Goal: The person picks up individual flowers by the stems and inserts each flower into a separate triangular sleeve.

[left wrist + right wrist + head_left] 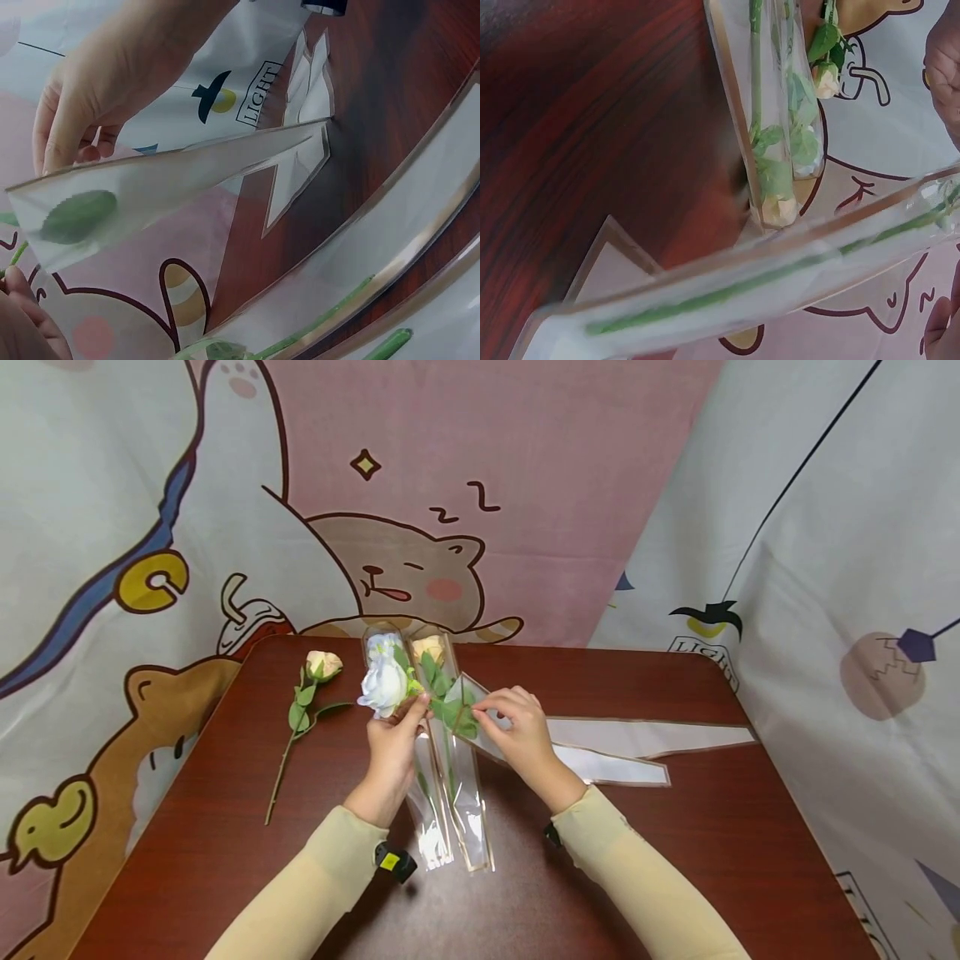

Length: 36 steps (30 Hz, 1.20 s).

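Note:
My left hand (390,756) pinches a pale blue-white artificial rose (385,683) just below its bloom, which points left. Thumb and fingertips of my right hand (519,735) pinch the mouth edge of a clear flower sleeve (172,172) with a gold-brown border. The rose's green leaves (457,712) show at and through that mouth. In the right wrist view its green stem (720,299) runs lengthwise inside the film. Below my hands, two sleeved flowers lie side by side, one of them a cream-yellow rose (429,648).
An unwrapped cream rose (324,665) with leaves and a long stem lies on the left of the dark red-brown table (600,877). White sleeves with gold borders (652,737) lie flat on the right. A cartoon-printed cloth (555,485) hangs behind the table.

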### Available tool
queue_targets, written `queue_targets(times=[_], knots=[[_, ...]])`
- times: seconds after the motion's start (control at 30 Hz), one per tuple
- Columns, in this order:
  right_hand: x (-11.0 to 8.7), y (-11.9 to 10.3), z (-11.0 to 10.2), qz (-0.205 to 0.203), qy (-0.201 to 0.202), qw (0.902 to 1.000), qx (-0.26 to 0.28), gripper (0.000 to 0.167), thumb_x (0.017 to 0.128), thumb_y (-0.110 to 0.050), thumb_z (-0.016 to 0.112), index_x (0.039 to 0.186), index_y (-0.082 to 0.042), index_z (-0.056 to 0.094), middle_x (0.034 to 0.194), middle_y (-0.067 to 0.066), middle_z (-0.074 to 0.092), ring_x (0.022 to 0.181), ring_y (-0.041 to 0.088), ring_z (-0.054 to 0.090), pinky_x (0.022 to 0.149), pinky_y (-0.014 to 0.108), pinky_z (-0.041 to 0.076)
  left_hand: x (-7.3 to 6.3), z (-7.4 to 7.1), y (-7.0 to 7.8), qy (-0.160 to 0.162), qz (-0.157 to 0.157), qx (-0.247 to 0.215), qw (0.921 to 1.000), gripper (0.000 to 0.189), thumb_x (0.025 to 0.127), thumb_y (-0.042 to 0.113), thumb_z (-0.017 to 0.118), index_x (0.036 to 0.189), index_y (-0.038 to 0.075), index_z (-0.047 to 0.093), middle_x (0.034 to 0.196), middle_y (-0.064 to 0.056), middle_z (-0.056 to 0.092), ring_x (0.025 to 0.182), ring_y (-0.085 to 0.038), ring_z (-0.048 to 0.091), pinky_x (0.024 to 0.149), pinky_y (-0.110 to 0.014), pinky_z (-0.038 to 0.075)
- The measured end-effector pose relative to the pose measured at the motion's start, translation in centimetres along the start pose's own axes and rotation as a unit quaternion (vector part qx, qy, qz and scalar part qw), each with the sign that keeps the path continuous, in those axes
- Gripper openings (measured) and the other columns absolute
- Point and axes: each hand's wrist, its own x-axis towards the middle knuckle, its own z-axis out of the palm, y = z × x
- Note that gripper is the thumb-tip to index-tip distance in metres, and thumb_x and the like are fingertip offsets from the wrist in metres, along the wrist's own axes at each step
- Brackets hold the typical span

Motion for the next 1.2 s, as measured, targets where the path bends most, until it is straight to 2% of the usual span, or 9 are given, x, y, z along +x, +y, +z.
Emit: queue_targets(times=[0.3, 0.63, 0.77, 0.93, 1.03, 1.2], knots=[[0.3, -0.5, 0.5, -0.006, -0.002, 0.9999, 0.008, 0.005, 0.079, -0.014, 0.077, 0.083, -0.012, 0.074, 0.084, -0.004, 0.070, 0.072, 0.011, 0.053, 0.067, 0.026, 0.041, -0.5, 0.2, -0.3, -0.019, 0.018, 0.055, 0.9981, 0.028, 0.076, 0.004, 0.077, 0.099, 0.007, 0.062, 0.078, 0.008, 0.066, 0.068, -0.005, 0.059, 0.063, -0.020, 0.051], [0.3, -0.6, 0.6, -0.007, -0.003, 0.9999, 0.015, 0.005, 0.079, -0.013, 0.077, 0.083, -0.013, 0.074, 0.086, -0.004, 0.071, 0.073, 0.019, 0.057, 0.069, 0.027, 0.040, -0.4, 0.2, -0.7, -0.033, 0.027, 0.076, 0.9962, 0.036, 0.075, 0.002, 0.077, 0.107, 0.003, 0.059, 0.084, 0.007, 0.064, 0.076, -0.006, 0.059, 0.067, -0.018, 0.051], [0.3, -0.4, 0.4, -0.010, 0.001, 0.9999, 0.009, 0.005, 0.079, -0.014, 0.077, 0.083, -0.013, 0.074, 0.086, -0.004, 0.071, 0.073, 0.014, 0.055, 0.068, 0.027, 0.040, -0.4, 0.1, -0.7, -0.041, 0.013, 0.072, 0.9965, 0.029, 0.077, 0.004, 0.076, 0.103, 0.005, 0.062, 0.083, 0.007, 0.066, 0.074, -0.006, 0.060, 0.067, -0.018, 0.051], [0.3, -0.2, -0.2, 0.000, 0.003, 1.0000, 0.006, 0.005, 0.079, -0.014, 0.076, 0.083, -0.013, 0.074, 0.085, -0.003, 0.070, 0.072, 0.017, 0.055, 0.068, 0.027, 0.040, -0.4, -0.2, -0.5, -0.060, -0.021, 0.078, 0.9949, 0.008, 0.084, 0.011, 0.071, 0.090, 0.016, 0.067, 0.074, 0.012, 0.070, 0.060, -0.004, 0.056, 0.052, -0.017, 0.039], [0.3, -0.3, -0.4, 0.009, 0.002, 0.9999, 0.006, 0.005, 0.079, -0.014, 0.076, 0.084, -0.013, 0.074, 0.085, -0.003, 0.070, 0.071, 0.019, 0.054, 0.067, 0.027, 0.040, -0.4, -0.3, -0.3, -0.066, -0.043, 0.077, 0.9939, 0.007, 0.086, 0.013, 0.069, 0.087, 0.021, 0.068, 0.073, 0.013, 0.070, 0.058, -0.003, 0.055, 0.048, -0.016, 0.033], [0.3, -0.4, -0.4, 0.013, -0.002, 0.9999, 0.008, 0.005, 0.079, -0.012, 0.076, 0.083, -0.012, 0.074, 0.085, -0.002, 0.070, 0.071, 0.020, 0.054, 0.067, 0.028, 0.039, -0.2, -0.4, -0.2, -0.069, -0.067, 0.070, 0.9929, 0.004, 0.087, 0.018, 0.068, 0.089, 0.019, 0.066, 0.075, 0.011, 0.071, 0.058, -0.003, 0.056, 0.047, -0.015, 0.032]])
